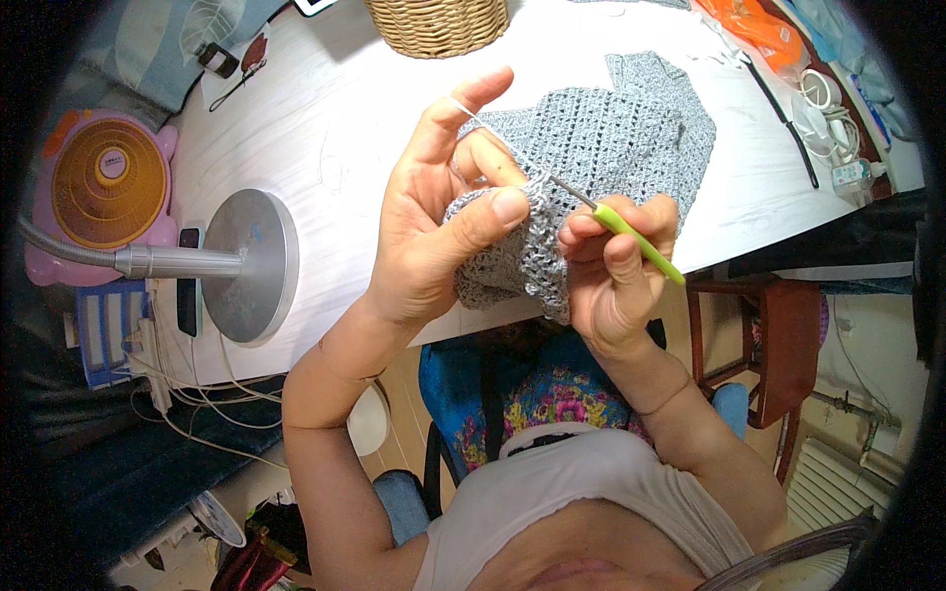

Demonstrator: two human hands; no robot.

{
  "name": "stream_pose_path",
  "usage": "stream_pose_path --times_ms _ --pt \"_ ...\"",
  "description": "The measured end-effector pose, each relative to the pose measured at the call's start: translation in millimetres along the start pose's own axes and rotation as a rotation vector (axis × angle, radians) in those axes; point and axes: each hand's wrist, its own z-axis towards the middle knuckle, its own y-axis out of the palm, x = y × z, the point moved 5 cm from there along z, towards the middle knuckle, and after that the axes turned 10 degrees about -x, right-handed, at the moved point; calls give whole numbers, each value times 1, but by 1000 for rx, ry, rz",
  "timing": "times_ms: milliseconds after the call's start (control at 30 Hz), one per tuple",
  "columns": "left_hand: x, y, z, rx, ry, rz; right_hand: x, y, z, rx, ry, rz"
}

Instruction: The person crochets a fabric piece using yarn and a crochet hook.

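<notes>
Grey crocheted fabric (602, 140) spreads over the white table and hangs down at its front edge between my hands. My left hand (443, 199) pinches the fabric's upper edge between thumb and fingers, with its index finger raised and a strand of light yarn (491, 129) running from that finger down to the work. In my right hand (624, 258) is a crochet hook with a lime-green handle (639, 244). Its metal tip meets the stitches at the fabric's edge, just right of my left thumb. The fingers of my right hand also touch the fabric's side.
A lamp's round metal base (251, 266) stands left of my hands, beside a phone (190, 281) and a pink heater (111, 185). A wicker basket (440, 26) is at the back. Cables, a bottle (855, 177) and an orange bag (757, 33) lie at the right.
</notes>
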Motion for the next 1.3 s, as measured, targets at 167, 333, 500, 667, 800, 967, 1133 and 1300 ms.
stream_pose_path --times_ms 167,333,500,667,800,967,1133,1300 --pt "-8 -2 0 -22 -128 -272 -11 0 2 -152 -148 -172" --pt "-8 2 1 1 -159 -244 -10 1 5 -216 -67 -17" --pt "-4 1 0 -26 -111 0 -2 8 18 -62 24 24" --pt "7 2 0 30 78 275 -9 13 18 -245 -62 -344" --pt "12 6 -6 53 279 615 -15 23 18 -278 -262 -719" --pt "13 15 -4 51 336 675 -10 23 19 -306 -279 -641" --pt "9 4 -2 68 209 540 -5 8 31 -24 35 -34" --pt "5 -4 1 83 177 399 -6 9 40 -7 182 104"
